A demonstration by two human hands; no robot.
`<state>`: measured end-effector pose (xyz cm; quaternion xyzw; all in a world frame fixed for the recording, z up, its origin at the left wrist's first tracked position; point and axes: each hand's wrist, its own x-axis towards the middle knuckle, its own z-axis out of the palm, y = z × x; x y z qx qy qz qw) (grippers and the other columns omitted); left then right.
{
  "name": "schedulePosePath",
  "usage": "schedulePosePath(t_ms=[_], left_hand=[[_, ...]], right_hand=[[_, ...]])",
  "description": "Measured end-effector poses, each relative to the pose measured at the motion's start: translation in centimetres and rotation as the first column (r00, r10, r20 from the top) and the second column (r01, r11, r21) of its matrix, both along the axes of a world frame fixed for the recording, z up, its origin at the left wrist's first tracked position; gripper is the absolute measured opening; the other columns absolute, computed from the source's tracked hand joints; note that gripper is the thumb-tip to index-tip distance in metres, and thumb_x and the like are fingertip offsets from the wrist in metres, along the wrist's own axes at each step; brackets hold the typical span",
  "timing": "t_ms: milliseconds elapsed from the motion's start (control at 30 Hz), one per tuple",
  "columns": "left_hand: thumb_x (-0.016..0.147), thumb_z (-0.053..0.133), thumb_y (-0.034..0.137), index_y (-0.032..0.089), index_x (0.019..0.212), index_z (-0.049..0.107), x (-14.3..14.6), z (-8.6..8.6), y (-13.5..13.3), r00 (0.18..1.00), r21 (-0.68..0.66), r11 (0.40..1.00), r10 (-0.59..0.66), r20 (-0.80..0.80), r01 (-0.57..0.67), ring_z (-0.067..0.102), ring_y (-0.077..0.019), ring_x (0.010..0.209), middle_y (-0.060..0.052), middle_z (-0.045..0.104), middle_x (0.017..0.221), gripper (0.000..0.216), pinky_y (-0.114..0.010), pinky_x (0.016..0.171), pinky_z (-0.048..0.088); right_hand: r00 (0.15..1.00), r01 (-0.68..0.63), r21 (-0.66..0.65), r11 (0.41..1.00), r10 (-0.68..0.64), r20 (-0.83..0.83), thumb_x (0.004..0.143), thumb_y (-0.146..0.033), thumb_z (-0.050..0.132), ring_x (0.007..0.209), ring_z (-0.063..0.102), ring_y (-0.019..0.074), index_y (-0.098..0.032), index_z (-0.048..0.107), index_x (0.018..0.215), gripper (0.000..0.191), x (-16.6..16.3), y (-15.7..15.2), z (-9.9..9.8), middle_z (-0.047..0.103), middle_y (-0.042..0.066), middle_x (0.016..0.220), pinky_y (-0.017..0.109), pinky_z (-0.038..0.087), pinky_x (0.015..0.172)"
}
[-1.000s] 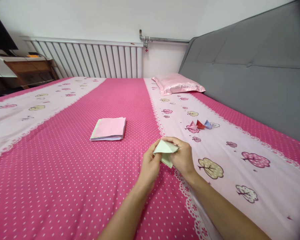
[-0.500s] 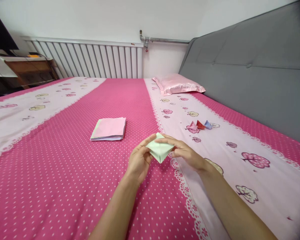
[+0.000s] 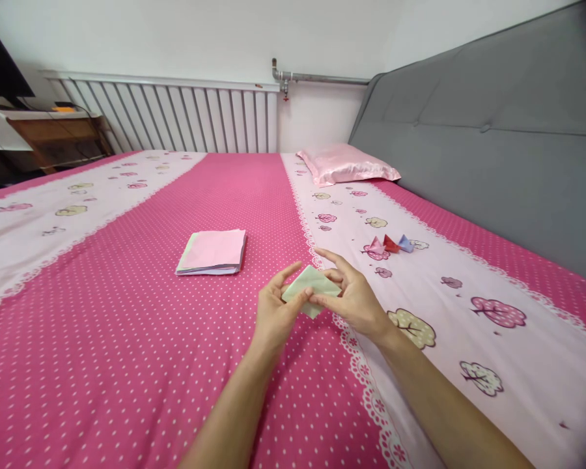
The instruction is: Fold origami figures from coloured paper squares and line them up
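A pale green folded paper [image 3: 310, 286] is held above the pink dotted bedspread [image 3: 127, 339] between both hands. My left hand [image 3: 276, 312] pinches its left edge with thumb and fingers. My right hand [image 3: 354, 296] grips its right side, index finger stretched out over the top. A stack of coloured paper sheets [image 3: 213, 251], pink on top, lies to the left and farther away. Three small folded paper pieces [image 3: 389, 245], pink, red and blue, stand in a row on the pale strip to the right.
A pink satin pillow [image 3: 346, 164] lies at the head of the bed. A grey padded headboard [image 3: 493, 130] runs along the right. A white radiator [image 3: 176, 117] lines the far wall, with a wooden desk [image 3: 53, 133] at the far left.
The green paper was turned and flattened between the hands, going from a puffed shape to a thinner folded square. Both hands shifted slightly left and up.
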<state>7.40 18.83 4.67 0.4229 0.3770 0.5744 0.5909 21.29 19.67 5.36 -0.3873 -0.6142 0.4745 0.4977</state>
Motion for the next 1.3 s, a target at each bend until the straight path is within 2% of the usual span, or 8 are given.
schedulePosePath(t_ms=[133, 200, 300, 533, 667, 933, 1167, 1300], left_hand=[[0.06, 0.075, 0.027, 0.013, 0.084, 0.067, -0.09, -0.16, 0.09, 0.997, -0.003, 0.999, 0.048, -0.065, -0.049, 0.06, -0.0121, 0.059, -0.002, 0.069, 0.072, 0.028, -0.021, 0.056, 0.048], [0.061, 0.074, 0.028, 0.012, 0.078, 0.065, -0.07, -0.14, 0.05, 0.993, 0.0, 0.998, 0.059, -0.102, -0.059, 0.059, -0.011, 0.054, -0.001, 0.067, 0.066, 0.025, -0.02, 0.053, 0.046], [0.058, 0.075, 0.028, 0.013, 0.075, 0.06, 0.01, -0.18, 0.02, 0.99, -0.009, 1.0, 0.022, -0.138, -0.023, 0.056, -0.0105, 0.048, 0.001, 0.063, 0.057, 0.027, -0.02, 0.047, 0.043], [0.058, 0.075, 0.028, 0.013, 0.08, 0.058, 0.15, -0.37, -0.02, 0.98, -0.015, 0.997, -0.081, -0.182, 0.08, 0.055, -0.011, 0.047, 0.001, 0.062, 0.058, 0.032, -0.021, 0.046, 0.044], [0.055, 0.077, 0.026, 0.011, 0.072, 0.062, 0.21, -0.36, -0.05, 0.976, -0.031, 0.991, -0.133, -0.174, 0.13, 0.056, -0.0104, 0.05, -0.001, 0.063, 0.06, 0.029, -0.021, 0.049, 0.044], [0.056, 0.077, 0.028, 0.011, 0.063, 0.065, 0.28, -0.64, -0.15, 0.961, -0.045, 0.971, -0.239, -0.14, 0.235, 0.055, -0.0115, 0.049, -0.004, 0.063, 0.056, 0.022, -0.023, 0.049, 0.043], [0.054, 0.077, 0.021, 0.011, 0.066, 0.069, 0.49, -0.14, -0.56, 0.944, -0.089, 0.949, -0.312, -0.109, 0.303, 0.057, -0.012, 0.052, -0.007, 0.067, 0.063, 0.017, -0.023, 0.052, 0.043], [0.057, 0.076, 0.022, 0.01, 0.07, 0.069, 0.36, -0.32, -0.6, 0.921, -0.095, 0.937, -0.349, -0.173, 0.337, 0.053, -0.0096, 0.048, -0.005, 0.066, 0.061, 0.018, -0.021, 0.048, 0.038]], right_hand=[[0.997, 0.008, 0.026, 1.0, -0.01, 0.08, 0.068, -0.025, 0.07, 0.081, 0.063, 0.0176, -0.02, 0.059, 0.108, 0.042, 0.18, 0.1, 0.05, 0.067, 0.005, 0.092, 0.029, 0.052, 0.069], [0.991, -0.002, 0.041, 0.999, -0.003, 0.131, 0.07, -0.028, 0.068, 0.082, 0.063, 0.0182, -0.019, 0.065, 0.096, 0.027, 0.41, 0.11, 0.28, 0.067, 0.006, 0.092, 0.03, 0.051, 0.071], [0.99, 0.001, 0.032, 0.999, -0.006, 0.139, 0.074, -0.032, 0.064, 0.075, 0.062, 0.0167, -0.018, 0.067, 0.089, 0.021, 0.65, 0.07, 0.56, 0.067, 0.005, 0.085, 0.029, 0.05, 0.066], [0.992, 0.104, 0.057, 0.993, -0.108, 0.061, 0.075, -0.032, 0.063, 0.059, 0.055, 0.0108, -0.016, 0.067, 0.072, 0.017, 0.48, -0.07, 0.35, 0.064, 0.001, 0.066, 0.021, 0.044, 0.054], [0.983, 0.174, 0.078, 0.982, -0.178, 0.044, 0.075, -0.032, 0.063, 0.055, 0.052, 0.01, -0.016, 0.066, 0.068, 0.018, 0.32, -0.16, 0.4, 0.061, 0.0, 0.061, 0.02, 0.041, 0.05], [0.954, 0.298, 0.07, 0.952, -0.299, 0.004, 0.075, -0.034, 0.062, 0.054, 0.049, 0.0112, -0.015, 0.064, 0.065, 0.021, 0.19, -0.02, 0.26, 0.058, 0.0, 0.058, 0.022, 0.039, 0.05], [0.927, 0.376, 0.055, 0.925, -0.375, -0.015, 0.073, -0.037, 0.062, 0.051, 0.048, 0.0128, -0.016, 0.064, 0.064, 0.022, 0.27, 0.13, 0.11, 0.056, 0.0, 0.056, 0.024, 0.038, 0.047], [0.915, 0.403, 0.056, 0.913, -0.402, -0.033, 0.073, -0.037, 0.063, 0.051, 0.047, 0.0126, -0.016, 0.064, 0.064, 0.022, 0.34, 0.18, 0.02, 0.056, 0.0, 0.056, 0.024, 0.038, 0.047]])
